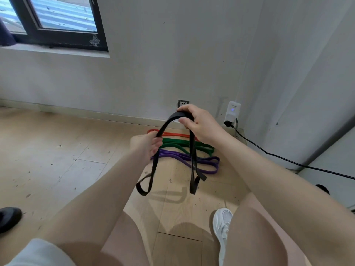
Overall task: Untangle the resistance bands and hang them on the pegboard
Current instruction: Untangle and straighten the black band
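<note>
A black resistance band [192, 162] hangs in the air in front of me, folded into loops whose ends dangle above the wooden floor. My right hand [197, 122] grips its top bend near the wall. Lower and to the left, my left hand [148, 145] holds one black strand between curled fingers. Behind the black band, on the floor by the wall, lie an orange band [172, 134], a green band [182, 145] and a purple band [203, 163], side by side. No pegboard is in view.
A white plug-in device [232, 112] sits in a wall socket with a black cable [278, 156] running right across the floor. A second socket [182, 103] is behind my right hand. My white shoe [222, 223] is at lower right, a black shoe [8, 217] at far left.
</note>
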The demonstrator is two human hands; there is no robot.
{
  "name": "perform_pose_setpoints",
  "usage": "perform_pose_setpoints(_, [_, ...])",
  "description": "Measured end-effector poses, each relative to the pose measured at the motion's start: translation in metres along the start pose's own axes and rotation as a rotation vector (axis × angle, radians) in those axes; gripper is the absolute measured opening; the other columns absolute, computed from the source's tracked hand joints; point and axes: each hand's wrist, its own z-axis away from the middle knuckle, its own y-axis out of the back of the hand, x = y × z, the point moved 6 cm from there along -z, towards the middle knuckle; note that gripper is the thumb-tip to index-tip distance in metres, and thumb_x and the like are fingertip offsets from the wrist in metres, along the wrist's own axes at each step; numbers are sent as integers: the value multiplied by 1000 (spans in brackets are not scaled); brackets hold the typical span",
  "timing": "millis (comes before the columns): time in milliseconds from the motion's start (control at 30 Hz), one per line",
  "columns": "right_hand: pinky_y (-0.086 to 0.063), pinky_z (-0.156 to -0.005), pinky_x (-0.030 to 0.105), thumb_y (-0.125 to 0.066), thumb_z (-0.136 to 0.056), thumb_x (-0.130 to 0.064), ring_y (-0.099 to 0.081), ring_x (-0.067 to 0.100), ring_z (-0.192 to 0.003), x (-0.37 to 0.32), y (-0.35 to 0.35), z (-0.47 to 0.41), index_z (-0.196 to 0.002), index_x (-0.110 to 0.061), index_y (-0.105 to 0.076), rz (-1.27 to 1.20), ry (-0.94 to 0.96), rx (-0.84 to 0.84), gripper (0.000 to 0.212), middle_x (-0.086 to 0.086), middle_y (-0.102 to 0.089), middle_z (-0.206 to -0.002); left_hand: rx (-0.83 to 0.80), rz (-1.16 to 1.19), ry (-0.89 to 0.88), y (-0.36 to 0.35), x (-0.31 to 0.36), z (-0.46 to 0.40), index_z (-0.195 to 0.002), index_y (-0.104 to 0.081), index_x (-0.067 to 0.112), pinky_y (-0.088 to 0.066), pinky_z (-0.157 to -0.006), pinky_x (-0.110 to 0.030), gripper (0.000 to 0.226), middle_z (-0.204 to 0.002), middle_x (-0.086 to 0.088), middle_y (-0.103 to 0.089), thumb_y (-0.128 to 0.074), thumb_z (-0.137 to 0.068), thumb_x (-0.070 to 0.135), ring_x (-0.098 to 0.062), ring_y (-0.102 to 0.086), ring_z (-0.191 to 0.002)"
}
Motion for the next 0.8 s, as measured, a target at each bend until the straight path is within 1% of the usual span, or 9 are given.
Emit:
perform_pose_setpoints(67, [-41, -82, 17, -51, -95, -18, -51, 7, -93, -3, 0, -5, -127, -12, -51, -2, 10, -17, 33, -7, -55, -107, 78, -218, -166, 1, 9, 4, -104, -56, 5, -41, -51, -17, 17, -78, -1, -58, -55, -92, 18, -7, -51, -61])
perform_pose_setpoints(133, [-42, -84, 20, -52, -95, -17, -52, 4, -90, -3, 1, -10, -127, -13, -53, -8, 8, -40, 32, -6, -57, -109, 112, -409, -425, -5, 33, 12, -109, -54, 10, -39, -53, -15, 17, -87, 1, -57, -51, -92, 12, -5, -50, -67])
perform_pose_setpoints(200, [-44, -80, 19, -54, -94, -17, -53, 0, -83, -3, 2, -13, -124, -14, -54, -3, 10, -59, 31, -6, -58, -107, -89, -498, -597, -24, 49, 18, -120, -53, 14, -46, -71, -17, 30, -104, 3, -59, -46, -92, 8, -6, -55, -88])
perform_pose_setpoints(267, [-50, -78, 23, -57, -92, -16, -57, 4, -80, -1, 6, -15, -119, -16, -52, -2, 2, -61, 27, -4, -60, -103, -355, -558, -622, -44, 52, 22, -129, -48, 16, -45, -91, -26, 38, -119, 2, -58, -48, -92, 7, -10, -54, -108])
perform_pose_setpoints(333, [-52, -76, 27, -59, -90, -15, -58, 9, -73, 5, 11, -15, -110, -18, -48, -34, -31, -52, 23, 0, -61, -97, -493, -651, -630, -54, 52, 24, -131, -46, 16, -47, -94, -28, 43, -116, 4, -59, -56, -90, 12, -9, -57, -107])
perform_pose_setpoints(500, [-48, -72, 22, -67, -85, -20, -59, 9, -74, 19, 15, -5, -102, -21, -48, -35, -60, -62, 26, -2, -64, -88, -483, -915, -833, -56, 54, 18, -110, -55, 28, -51, -88, -31, 24, -95, 11, -63, -59, -89, 17, -8, -61, -92])
perform_pose_setpoints(567, [-49, -76, 22, -70, -82, -21, -61, 10, -82, 29, 13, 4, -105, -21, -50, -23, -95, -113, 31, -5, -64, -89, -510, -884, -831, -55, 54, 22, -109, -57, 31, -51, -87, -28, 23, -96, 10, -65, -58, -90, 18, -7, -62, -92])
perform_pose_setpoints(667, [-52, -89, 33, -68, -83, -17, -62, 14, -95, 50, -1, 19, -109, -23, -51, 55, -144, -237, 33, -3, -64, -101, -557, -836, -796, -54, 50, 26, -106, -60, 30, -50, -85, -22, 24, -95, 12, -67, -60, -88, 14, -5, -64, -91])
perform_pose_setpoints(800, [-51, -92, 38, -63, -86, -16, -61, 17, -99, 57, -1, 25, -109, -24, -49, -13, -162, -193, 28, -1, -61, -106, -502, -819, -785, -47, 37, 23, -114, -58, 27, -51, -83, -23, 30, -95, 12, -64, -62, -87, 15, -5, -63, -88])
